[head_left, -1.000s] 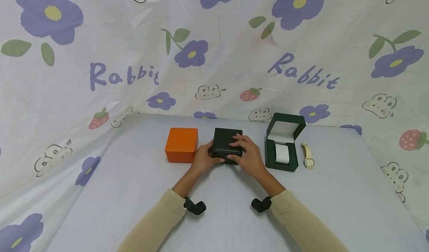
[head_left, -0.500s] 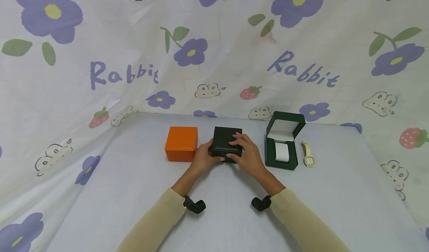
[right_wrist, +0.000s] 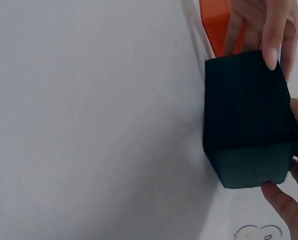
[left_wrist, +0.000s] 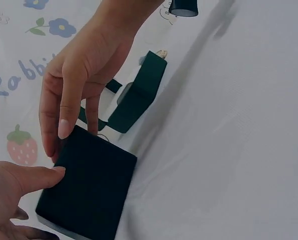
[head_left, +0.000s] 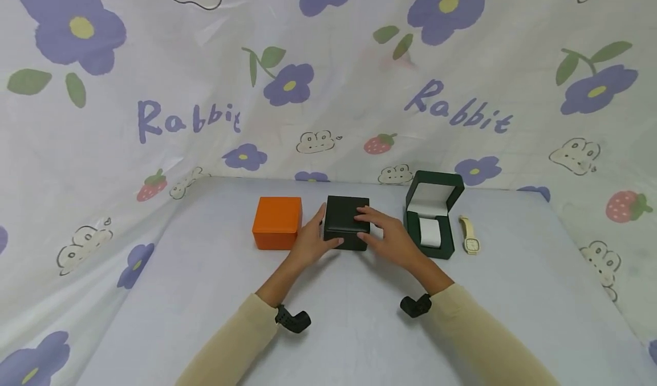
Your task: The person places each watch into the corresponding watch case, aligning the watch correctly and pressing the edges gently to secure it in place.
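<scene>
A closed dark green watch box [head_left: 341, 212] sits at the back middle of the table. My left hand [head_left: 310, 240] holds its left side, the thumb on the front face and the fingers along the side. In the left wrist view that thumb [left_wrist: 47, 176] lies against the box [left_wrist: 91, 185]. My right hand [head_left: 392, 238] rests loosely at the right side, fingertips over the lid's right edge and thumb near the front corner. The right wrist view shows the front of the box [right_wrist: 246, 100] with fingertips from both hands around it.
An orange box [head_left: 277, 223] stands closed just left of my left hand. To the right, an open green watch box [head_left: 451, 238] shows its white cushion [head_left: 429, 232]. A gold watch [head_left: 470, 239] lies beside it. A printed cloth [head_left: 318, 101] hangs behind the table.
My right hand has drawn slightly to the right, with its fingers loosening from the box. The left hand stays at its side. The head view has shifted a little.
</scene>
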Tool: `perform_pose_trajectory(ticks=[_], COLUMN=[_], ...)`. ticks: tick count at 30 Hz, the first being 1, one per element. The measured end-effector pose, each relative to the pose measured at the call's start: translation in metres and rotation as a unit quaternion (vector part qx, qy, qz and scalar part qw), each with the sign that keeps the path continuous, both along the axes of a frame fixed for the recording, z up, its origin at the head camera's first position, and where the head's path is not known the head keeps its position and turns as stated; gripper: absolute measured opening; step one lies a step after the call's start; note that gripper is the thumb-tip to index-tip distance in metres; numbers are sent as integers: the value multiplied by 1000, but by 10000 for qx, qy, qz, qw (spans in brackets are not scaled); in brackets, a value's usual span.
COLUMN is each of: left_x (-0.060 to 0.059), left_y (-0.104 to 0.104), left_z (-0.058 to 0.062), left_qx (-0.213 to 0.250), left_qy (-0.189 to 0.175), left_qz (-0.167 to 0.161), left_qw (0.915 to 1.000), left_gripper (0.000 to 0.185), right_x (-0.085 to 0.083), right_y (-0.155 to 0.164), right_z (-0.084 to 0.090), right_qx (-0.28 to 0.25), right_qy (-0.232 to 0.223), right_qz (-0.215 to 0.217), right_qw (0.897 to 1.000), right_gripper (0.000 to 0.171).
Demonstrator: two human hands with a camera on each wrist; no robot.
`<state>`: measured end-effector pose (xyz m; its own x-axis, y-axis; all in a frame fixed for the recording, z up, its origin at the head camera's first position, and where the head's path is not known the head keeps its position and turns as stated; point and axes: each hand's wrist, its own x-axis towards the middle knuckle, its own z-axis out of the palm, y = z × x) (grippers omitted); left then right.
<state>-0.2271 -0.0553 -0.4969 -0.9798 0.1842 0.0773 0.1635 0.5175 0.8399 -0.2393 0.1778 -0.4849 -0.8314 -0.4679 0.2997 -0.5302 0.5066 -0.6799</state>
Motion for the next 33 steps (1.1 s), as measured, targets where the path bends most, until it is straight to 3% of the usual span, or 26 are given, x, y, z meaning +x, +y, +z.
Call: perform_pose_trajectory(ticks=[11, 19, 26, 33], left_x=[-1, 7, 9, 13], left_y=[4, 17, 31, 47], left_z=[35, 62, 70, 68], left_qx=[-558, -829, -1042, -1278], left_qy=[687, 712, 1090, 1371], left_qz=[-187, -365, -622, -875], left_qw=[9959, 9933, 9866, 9784], left_gripper=[92, 87, 82, 73], right_x=[11, 24, 35, 52], right_y=[17, 35, 56, 79], right_z=[39, 61, 77, 80], right_qx=[80, 181, 83, 217], right_qy=[132, 344, 419, 269], right_qz=[-159, -166, -306, -691], right_qw=[9998, 9991, 9986, 9970], right_gripper=[40, 36, 29, 25])
